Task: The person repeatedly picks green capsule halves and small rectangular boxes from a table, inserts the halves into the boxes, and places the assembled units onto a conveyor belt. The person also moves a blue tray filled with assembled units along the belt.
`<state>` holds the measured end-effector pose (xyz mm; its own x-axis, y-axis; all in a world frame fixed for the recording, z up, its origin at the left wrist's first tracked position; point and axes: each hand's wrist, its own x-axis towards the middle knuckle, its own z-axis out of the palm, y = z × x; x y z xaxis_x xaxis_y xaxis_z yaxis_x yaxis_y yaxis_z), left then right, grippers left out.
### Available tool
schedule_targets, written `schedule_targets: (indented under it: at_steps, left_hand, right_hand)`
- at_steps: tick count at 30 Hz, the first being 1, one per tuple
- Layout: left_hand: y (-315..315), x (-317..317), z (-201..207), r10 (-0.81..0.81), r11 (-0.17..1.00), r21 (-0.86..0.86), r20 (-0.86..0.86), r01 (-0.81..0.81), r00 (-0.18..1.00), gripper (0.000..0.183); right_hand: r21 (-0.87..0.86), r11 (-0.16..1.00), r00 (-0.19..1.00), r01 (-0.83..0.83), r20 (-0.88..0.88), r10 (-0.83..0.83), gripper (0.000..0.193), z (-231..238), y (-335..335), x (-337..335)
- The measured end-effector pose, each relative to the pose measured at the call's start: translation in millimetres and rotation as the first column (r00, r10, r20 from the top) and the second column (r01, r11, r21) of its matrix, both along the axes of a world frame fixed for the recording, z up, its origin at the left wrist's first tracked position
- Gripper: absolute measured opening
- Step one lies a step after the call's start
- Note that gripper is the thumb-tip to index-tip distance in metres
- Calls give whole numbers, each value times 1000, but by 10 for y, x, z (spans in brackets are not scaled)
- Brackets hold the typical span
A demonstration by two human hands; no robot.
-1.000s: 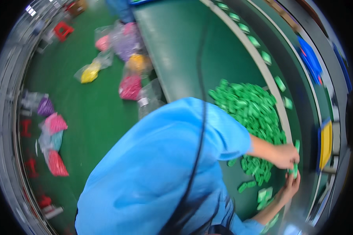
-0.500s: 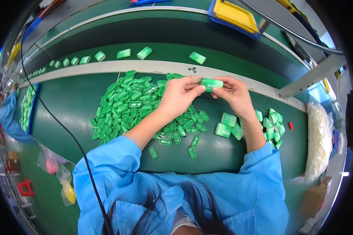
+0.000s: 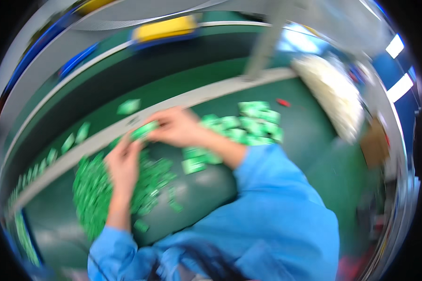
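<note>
Between my two hands is a small green plastic case [image 3: 143, 131], blurred by motion. The fingertips of my left hand [image 3: 123, 161] pinch its near left end, while my right hand [image 3: 176, 126] grips the other end. The case is above the table near the pale rail. Below my left hand spreads a heap of green oval plastic pieces [image 3: 91, 196], with a few loose ones at its near edge. Green and white box-shaped cases [image 3: 253, 124] lie grouped beyond my right forearm.
A row of similar cases [image 3: 82, 133] lies on the green strip beyond the pale rail [image 3: 197, 98]. A clear bag of whitish pieces [image 3: 330, 93] and a small red piece [image 3: 282, 102] are at the right. A yellow tray [image 3: 164, 29] stands at the back; an upright post [image 3: 262, 47] rises nearby.
The whole view has swung to the right and tilted, blurring the scene. Both hands still hold the green case. The co-worker at the far left is out of view.
</note>
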<state>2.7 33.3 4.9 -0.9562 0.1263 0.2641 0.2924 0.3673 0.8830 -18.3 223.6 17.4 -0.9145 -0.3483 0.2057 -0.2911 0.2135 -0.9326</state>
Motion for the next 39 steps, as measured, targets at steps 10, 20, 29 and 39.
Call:
schedule_targets:
  at_steps: [10,20,29,39]
  left_hand:
    - [-148,-171,-60,-172,961,240,134,136,976,40]
    - [-302,-109,-100,64,983,-154,-189,-94,980,39]
    - [-161,-139,-34,3,1000,22,-176,0,984,40]
    - [-31,87,-103,139,955,-245,-120,-165,983,35]
  right_hand:
    - [-11,984,906,175,-389,-166,22,10,-120,-54]
    - [84,979,886,187,-445,-131,16,115,-331,128]
    - [-49,983,903,176,-390,-181,17,179,-227,187]
    - [103,971,899,215,-410,-155,19,-109,-414,194]
